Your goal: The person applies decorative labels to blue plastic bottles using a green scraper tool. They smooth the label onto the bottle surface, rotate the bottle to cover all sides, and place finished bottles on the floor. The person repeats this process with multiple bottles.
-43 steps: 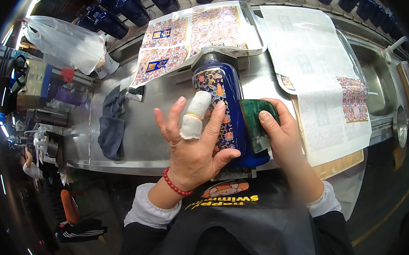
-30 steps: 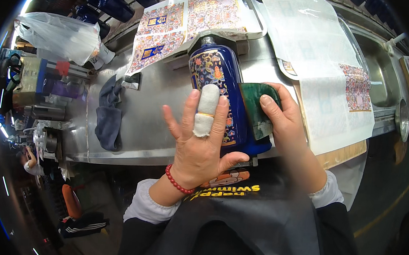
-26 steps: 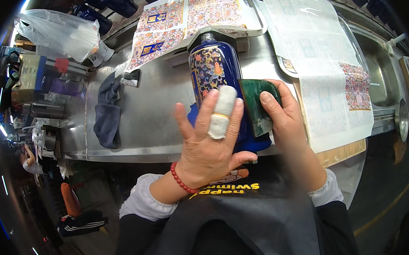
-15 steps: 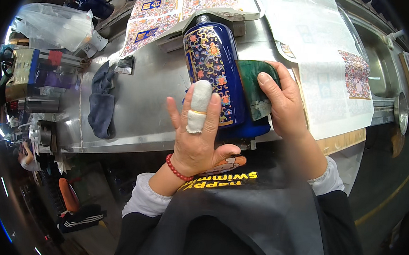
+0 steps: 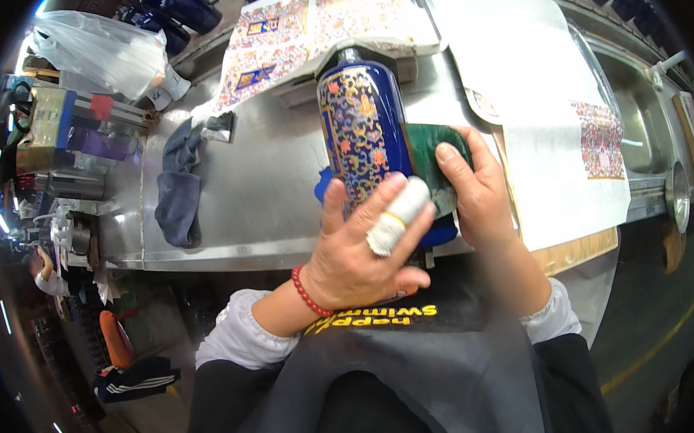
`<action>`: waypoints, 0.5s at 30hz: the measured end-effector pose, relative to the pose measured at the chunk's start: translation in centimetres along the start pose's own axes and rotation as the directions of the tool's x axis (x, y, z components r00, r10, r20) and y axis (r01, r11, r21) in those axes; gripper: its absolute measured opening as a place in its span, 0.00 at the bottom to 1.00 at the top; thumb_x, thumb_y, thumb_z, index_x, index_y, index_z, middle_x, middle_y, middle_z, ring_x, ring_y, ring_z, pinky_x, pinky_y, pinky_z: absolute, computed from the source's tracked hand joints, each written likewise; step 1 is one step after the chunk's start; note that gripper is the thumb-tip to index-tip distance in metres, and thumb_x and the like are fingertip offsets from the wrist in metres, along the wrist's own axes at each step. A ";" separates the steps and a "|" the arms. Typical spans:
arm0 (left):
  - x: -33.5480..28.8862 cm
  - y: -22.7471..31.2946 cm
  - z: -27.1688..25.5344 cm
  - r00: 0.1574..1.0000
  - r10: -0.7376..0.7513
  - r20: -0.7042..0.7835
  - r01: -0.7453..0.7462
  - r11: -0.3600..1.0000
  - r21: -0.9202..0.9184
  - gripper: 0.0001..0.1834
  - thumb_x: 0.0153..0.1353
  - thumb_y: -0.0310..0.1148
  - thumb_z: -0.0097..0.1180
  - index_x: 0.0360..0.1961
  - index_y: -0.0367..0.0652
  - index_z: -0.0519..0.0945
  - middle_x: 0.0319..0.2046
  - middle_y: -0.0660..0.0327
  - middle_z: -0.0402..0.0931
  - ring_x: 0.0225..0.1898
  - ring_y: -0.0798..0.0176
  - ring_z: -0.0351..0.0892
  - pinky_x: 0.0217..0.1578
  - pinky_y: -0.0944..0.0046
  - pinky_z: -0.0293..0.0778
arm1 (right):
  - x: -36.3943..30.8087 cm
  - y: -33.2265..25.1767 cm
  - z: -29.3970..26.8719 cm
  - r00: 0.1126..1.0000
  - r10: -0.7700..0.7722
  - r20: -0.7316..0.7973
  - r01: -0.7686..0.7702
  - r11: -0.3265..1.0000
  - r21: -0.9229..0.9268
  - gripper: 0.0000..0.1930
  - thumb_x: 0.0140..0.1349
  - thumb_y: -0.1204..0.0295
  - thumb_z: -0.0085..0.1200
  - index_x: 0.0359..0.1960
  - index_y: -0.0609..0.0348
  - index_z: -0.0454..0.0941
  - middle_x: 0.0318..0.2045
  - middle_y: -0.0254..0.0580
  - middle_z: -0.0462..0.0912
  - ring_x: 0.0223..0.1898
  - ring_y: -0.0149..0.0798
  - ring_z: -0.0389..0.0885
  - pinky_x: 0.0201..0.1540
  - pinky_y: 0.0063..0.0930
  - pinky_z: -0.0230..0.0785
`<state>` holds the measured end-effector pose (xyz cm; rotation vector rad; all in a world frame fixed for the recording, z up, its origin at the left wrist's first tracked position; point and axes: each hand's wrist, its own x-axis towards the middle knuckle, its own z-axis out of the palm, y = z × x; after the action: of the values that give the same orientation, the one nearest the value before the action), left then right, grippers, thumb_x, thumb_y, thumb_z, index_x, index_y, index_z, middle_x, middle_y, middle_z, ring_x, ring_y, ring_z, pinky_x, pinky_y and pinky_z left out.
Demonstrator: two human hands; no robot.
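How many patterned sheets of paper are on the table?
3: one colourful patterned paper sheet behind the blue vase, two mostly white patterned sheets at right. More may lie hidden underneath.

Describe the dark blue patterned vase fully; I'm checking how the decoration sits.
The dark blue glossy vase, seemingly glazed ceramic, lies tilted on the steel workbench, its narrow neck pointing away from the person. A panel of orange, gold and pale floral ornament covers its upward side. The left hand, one finger wrapped in white tape, rests on its near end. The right hand presses a green sponge-like pad against its right flank. Its base is hidden.
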<state>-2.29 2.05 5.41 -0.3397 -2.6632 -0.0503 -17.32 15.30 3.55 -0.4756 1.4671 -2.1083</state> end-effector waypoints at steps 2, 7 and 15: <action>-0.1 -0.3 -0.2 0.998 0.016 -0.061 -0.024 0.990 -0.137 0.37 0.71 0.67 0.34 0.60 0.51 0.81 0.60 0.57 0.78 0.69 0.50 0.68 0.74 0.33 0.26 | 0.0 0.0 -0.1 1.000 0.017 -0.003 -0.017 1.000 0.018 0.12 0.73 0.68 0.53 0.51 0.62 0.76 0.41 0.34 0.82 0.42 0.23 0.77 0.46 0.20 0.71; -0.1 -2.3 0.3 0.931 -0.347 -0.115 0.319 0.925 -0.207 0.56 0.63 0.77 0.31 0.72 0.34 0.63 0.70 0.45 0.65 0.76 0.36 0.49 0.73 0.33 0.24 | -0.2 0.2 -0.2 1.000 0.014 0.006 -0.014 1.000 -0.017 0.12 0.74 0.68 0.53 0.51 0.62 0.75 0.40 0.33 0.82 0.41 0.23 0.76 0.46 0.20 0.71; 2.4 -1.1 -1.0 0.977 -0.107 0.185 0.099 0.994 0.049 0.54 0.61 0.78 0.33 0.69 0.39 0.70 0.67 0.48 0.69 0.75 0.42 0.53 0.73 0.32 0.24 | -0.2 0.0 0.0 1.000 0.015 -0.024 -0.017 0.997 -0.074 0.12 0.73 0.67 0.53 0.51 0.63 0.75 0.39 0.32 0.81 0.40 0.23 0.75 0.44 0.20 0.71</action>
<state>-4.19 1.49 7.34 -0.2020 -2.8625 0.0019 -17.20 15.40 3.53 -0.4661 1.5616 -2.0598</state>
